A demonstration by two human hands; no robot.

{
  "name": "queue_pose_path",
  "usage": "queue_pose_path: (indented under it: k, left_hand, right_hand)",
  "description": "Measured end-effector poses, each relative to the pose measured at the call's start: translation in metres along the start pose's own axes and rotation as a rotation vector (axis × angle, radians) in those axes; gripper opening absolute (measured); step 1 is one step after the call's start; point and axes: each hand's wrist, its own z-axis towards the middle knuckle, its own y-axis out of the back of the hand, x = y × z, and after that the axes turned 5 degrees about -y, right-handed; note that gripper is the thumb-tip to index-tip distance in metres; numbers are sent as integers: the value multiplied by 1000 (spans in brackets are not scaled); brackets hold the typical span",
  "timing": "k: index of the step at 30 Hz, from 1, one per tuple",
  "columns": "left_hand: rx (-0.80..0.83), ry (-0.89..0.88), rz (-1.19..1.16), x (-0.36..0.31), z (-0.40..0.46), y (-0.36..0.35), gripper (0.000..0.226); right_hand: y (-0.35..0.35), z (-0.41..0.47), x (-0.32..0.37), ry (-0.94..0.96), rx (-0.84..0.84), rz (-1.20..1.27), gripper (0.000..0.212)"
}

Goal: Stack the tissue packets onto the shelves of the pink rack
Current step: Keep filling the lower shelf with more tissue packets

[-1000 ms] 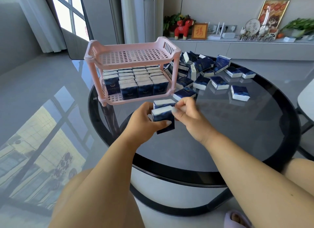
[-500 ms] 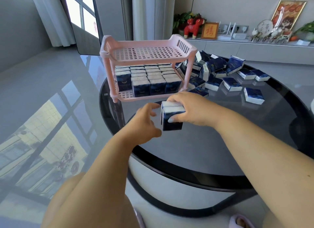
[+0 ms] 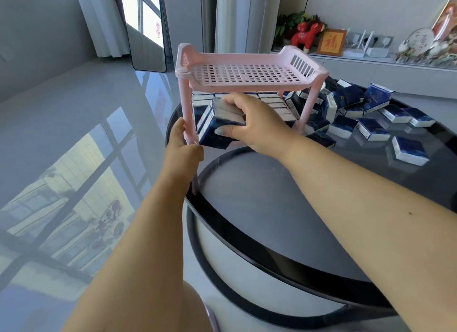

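Mid-placement on the lower shelf of the pink rack (image 3: 247,74), at 12 o'clock on the round glass bench (image 3: 296,208). Right hand (image 3: 257,123) curled round a small stack of tissue packets (image 3: 217,126), thumb on the near face and fingers over the top: a closed grip on the stack, tilted and held at the shelf's front left corner, part way in under the top shelf. Left hand (image 3: 184,146) wrapped loosely about the rack's near left post (image 3: 188,114), apparently steadying it. Lower shelf already lined with rows of packets behind the hand; top shelf bare. Many loose packets (image 3: 366,114) heaped and scattered at 1 to 3 o'clock. Next, by the look of it: levelling the stack, sliding it into the remaining gap beside the shelved rows, letting go, then reaching right for more.
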Motion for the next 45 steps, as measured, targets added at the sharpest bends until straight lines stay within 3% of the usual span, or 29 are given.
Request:
queue_pose_path:
  k: [6, 10, 13, 18, 25, 31, 35, 40, 45]
  left_hand:
    - [65, 71, -161, 1, 7, 12, 77]
    - [164, 9, -146, -4, 5, 14, 41]
    - [237, -57, -107, -2, 3, 15, 46]
    - [228, -100, -146, 0, 4, 13, 59]
    - [200, -107, -150, 9, 11, 13, 77]
    - [213, -117, -156, 9, 11, 13, 73]
    - [207, -112, -141, 8, 12, 13, 71]
    - [194, -99, -139, 6, 9, 12, 62]
    - [191, -88, -100, 3, 8, 11, 45]
  right_hand:
    - [-15, 21, -1, 12, 9, -107, 47]
    - [-21, 31, 4, -13, 18, -233, 52]
    - [-27, 39, 6, -24, 28, -363, 55]
    - [-31, 58, 3, -49, 28, -480, 44]
    - [-39, 76, -5, -87, 22, -615, 62]
    - [-51, 81, -7, -53, 53, -749, 50]
    - [-51, 83, -6, -73, 56, -742, 55]
    - [-53, 76, -10, -100, -53, -645, 54]
    - [-61, 77, -9, -71, -111, -704, 48]
